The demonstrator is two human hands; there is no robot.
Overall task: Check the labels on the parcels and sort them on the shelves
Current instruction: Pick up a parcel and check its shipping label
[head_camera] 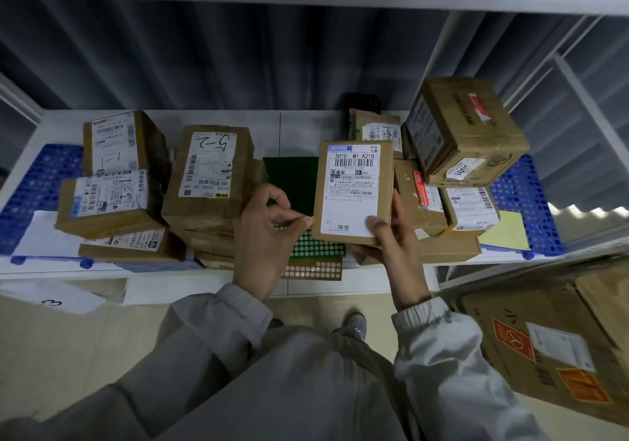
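- Two hands work at the middle of the white shelf (218,119): the right hand (391,250) grips a flat brown cardboard parcel with a white printed label (354,192) from its lower right corner, thumb pressed on the label's bottom edge, fingers wrapped behind.
- The left hand (269,236) sits at 9 o'clock of that parcel, thumb and forefinger pinched together with their tips touching the parcel's lower left edge; whether they hold anything small cannot be told.
- The held parcel stands upright above the shelf, label facing the camera, top line reading "501E- M1 A21B".
- Under and behind it lies a dark green sheet of round stickers (296,199), with a tan sheet of round stickers (313,269) at its 6 o'clock, hanging over the shelf's front edge.
- At 9 o'clock of the hands rises a stack of brown boxes topped by one handwritten "5-2" (209,165), touching the left hand's back.
- Further toward 9 o'clock, another pile of labelled brown parcels (112,182) rests on a blue perforated plastic mat (37,185).
- At 3 o'clock a crowded heap of parcels fills the shelf, crowned by a tilted large brown carton with red tape (466,127); smaller labelled boxes (471,207) lie just beside the right hand.
- A pale yellow paper sheet (509,229) lies at the heap's 4 o'clock.
- At 5 o'clock, off the shelf, stands a big cardboard box with orange stickers (551,345).
- A white paper marked "3" (54,299) hangs at 8 o'clock below the shelf edge.
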